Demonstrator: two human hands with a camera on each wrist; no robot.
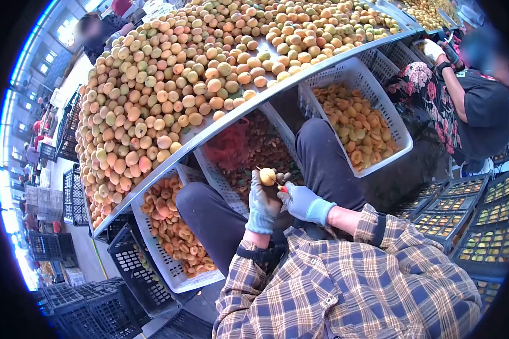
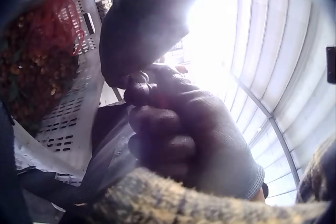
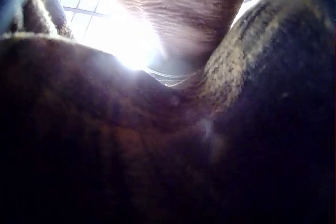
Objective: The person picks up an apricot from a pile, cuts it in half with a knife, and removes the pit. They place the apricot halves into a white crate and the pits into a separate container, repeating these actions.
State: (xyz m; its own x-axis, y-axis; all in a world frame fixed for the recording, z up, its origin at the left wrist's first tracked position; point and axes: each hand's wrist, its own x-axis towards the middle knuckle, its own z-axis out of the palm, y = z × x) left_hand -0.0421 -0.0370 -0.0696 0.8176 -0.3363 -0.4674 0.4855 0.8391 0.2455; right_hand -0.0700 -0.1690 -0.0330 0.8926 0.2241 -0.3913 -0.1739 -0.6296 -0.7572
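Observation:
In the head view my gloved left hand holds a yellow apricot upright at its fingertips, above the lap. Close on its right, my right hand, in a blue-grey glove, grips a small red-handled tool whose tip end is at the apricot. Small dark round things show just beyond the fingers. Curled gloved fingers appear backlit in the left wrist view. Plaid sleeve cloth and dark shadow fill most of the right wrist view, and the hand's work is hidden there.
A metal-edged table heaped with apricots slopes across the front. Below it stand white crates with apricot halves on the left, pits between the knees and more halves on the right. Another person sits at right, near black crates.

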